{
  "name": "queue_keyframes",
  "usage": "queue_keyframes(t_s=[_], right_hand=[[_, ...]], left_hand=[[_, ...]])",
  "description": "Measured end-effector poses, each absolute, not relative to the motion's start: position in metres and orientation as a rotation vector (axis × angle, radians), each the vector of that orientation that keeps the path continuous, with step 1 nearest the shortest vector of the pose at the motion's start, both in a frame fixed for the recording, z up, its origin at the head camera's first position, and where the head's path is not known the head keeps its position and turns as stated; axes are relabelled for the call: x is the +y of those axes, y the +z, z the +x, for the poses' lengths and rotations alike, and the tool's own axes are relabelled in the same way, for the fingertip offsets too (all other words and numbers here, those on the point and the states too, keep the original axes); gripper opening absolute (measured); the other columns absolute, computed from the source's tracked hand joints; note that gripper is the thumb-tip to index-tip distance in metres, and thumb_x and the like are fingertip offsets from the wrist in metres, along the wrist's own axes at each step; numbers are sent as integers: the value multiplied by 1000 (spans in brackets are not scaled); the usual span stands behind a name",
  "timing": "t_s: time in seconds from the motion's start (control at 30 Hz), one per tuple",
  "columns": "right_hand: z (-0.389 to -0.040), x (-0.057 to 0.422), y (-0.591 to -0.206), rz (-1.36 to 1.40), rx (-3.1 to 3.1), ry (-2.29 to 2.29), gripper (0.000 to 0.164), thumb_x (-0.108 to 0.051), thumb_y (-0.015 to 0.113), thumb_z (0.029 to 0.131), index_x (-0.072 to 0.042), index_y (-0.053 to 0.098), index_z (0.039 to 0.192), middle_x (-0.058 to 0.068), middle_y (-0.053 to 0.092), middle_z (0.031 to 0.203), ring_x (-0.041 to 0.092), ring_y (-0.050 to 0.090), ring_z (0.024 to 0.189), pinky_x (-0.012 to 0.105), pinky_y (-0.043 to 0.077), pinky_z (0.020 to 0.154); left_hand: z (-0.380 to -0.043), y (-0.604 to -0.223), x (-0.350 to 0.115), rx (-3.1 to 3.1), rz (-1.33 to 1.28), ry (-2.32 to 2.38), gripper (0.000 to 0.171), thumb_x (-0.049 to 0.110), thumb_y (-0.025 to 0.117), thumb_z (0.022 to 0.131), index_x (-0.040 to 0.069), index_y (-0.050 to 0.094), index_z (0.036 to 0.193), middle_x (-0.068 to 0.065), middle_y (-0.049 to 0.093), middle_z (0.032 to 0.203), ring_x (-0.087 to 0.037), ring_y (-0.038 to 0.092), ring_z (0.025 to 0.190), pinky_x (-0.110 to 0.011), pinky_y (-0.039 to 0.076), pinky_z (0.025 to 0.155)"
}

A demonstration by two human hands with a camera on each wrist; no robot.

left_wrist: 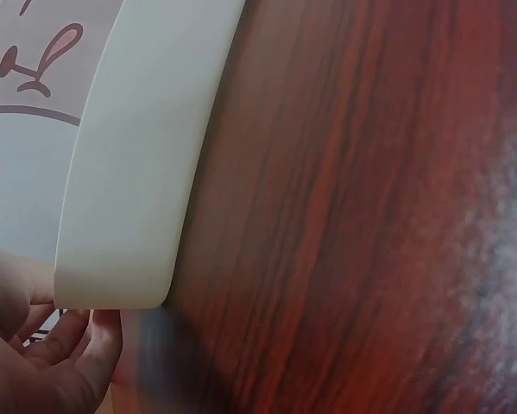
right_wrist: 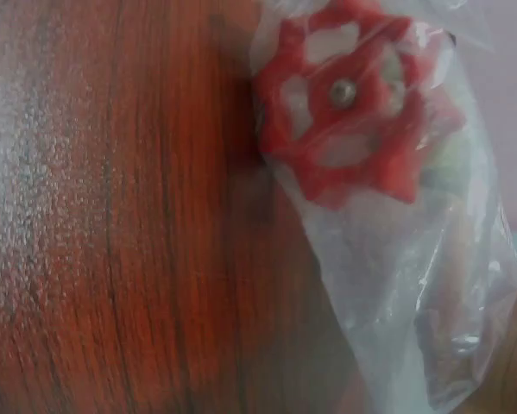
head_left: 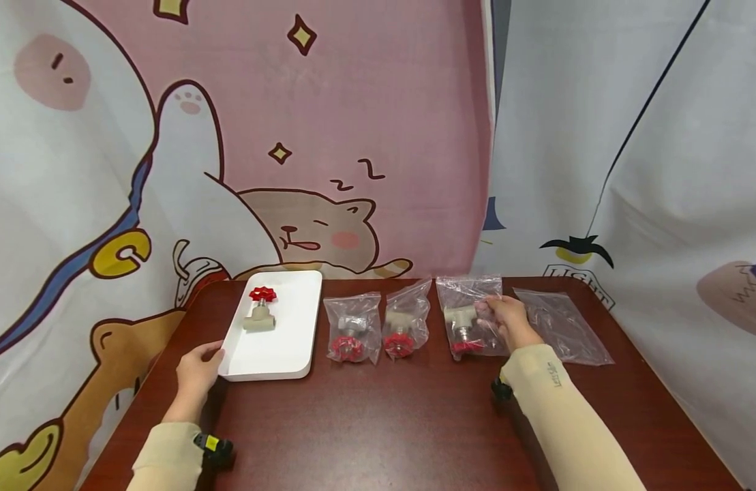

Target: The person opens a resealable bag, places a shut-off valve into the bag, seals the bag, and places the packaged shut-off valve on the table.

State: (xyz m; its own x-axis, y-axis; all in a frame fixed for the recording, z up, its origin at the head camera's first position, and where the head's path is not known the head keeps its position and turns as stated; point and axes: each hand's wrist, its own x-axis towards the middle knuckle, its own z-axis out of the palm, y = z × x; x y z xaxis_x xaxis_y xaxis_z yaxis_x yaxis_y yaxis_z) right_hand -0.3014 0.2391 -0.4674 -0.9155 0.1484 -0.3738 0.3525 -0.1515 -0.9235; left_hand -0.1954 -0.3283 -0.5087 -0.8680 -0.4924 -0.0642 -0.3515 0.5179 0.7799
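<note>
At the near left corner of a white tray (head_left: 294,341), my left hand (head_left: 196,368) grips the rim. The left wrist view shows the thumb at the tray's side wall (left_wrist: 137,155) and curled fingers (left_wrist: 98,354) below it. A beige valve with a red handwheel (head_left: 260,315) stands in the tray. On the right, my right hand (head_left: 506,317) holds a clear plastic bag (head_left: 485,283) with a valve (head_left: 460,320) inside, its fingertips at the valve's right side. Close up, the valve's red handwheel (right_wrist: 362,164) shows through the plastic; most of that hand is out of frame there.
Two more bagged valves, one left (head_left: 348,341) and one right (head_left: 399,334), lie between tray and right hand. A flat plastic bag (head_left: 562,327) lies at the right. The brown table (head_left: 365,436) backs onto a printed cloth (head_left: 402,136).
</note>
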Motion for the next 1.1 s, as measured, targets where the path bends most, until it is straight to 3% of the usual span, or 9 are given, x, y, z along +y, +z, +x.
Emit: queue_keyframes(t_s=[0.1,0.43,0.73,0.93,1.1], right_hand=[[-305,240,-471,591,1948,-2152,39,-13,37,102,8,36,135,-9,64,67,4,63,64,25,57,64],[-306,240,-484,660,2028,-2053,39,-14,39,101,6,39,134,-6,62,70,6,63,63,28,57,67],[-308,244,-488,656,2158,-1914,45,-22,45,100,2,38,137,2,55,93,8,55,74,25,55,63],[-305,249,-489,573,2399,-1701,56,-27,47,98,6,31,142,23,50,123,23,56,96,26,52,65],[-298,256,-484,518,2514,-1601,57,-28,47,98,6,31,141,29,40,135,38,49,116,37,53,77]], left_hand=[[-196,-510,-328,-2586,733,-1268,35,17,50,96,-4,57,123,-31,46,134,-45,39,124,-59,33,102],[-196,-510,-328,-2578,718,-1224,33,16,51,95,-3,59,121,-31,48,132,-44,41,123,-57,33,102],[-195,-509,-327,-2578,714,-1231,34,16,51,96,-4,58,122,-31,48,132,-44,41,123,-58,33,103],[-195,-509,-328,-2580,706,-1226,34,16,52,95,-5,58,122,-32,48,132,-45,40,123,-58,32,103],[-194,-509,-327,-2587,727,-1254,34,17,50,96,-4,58,122,-31,47,133,-44,40,124,-59,32,103]])
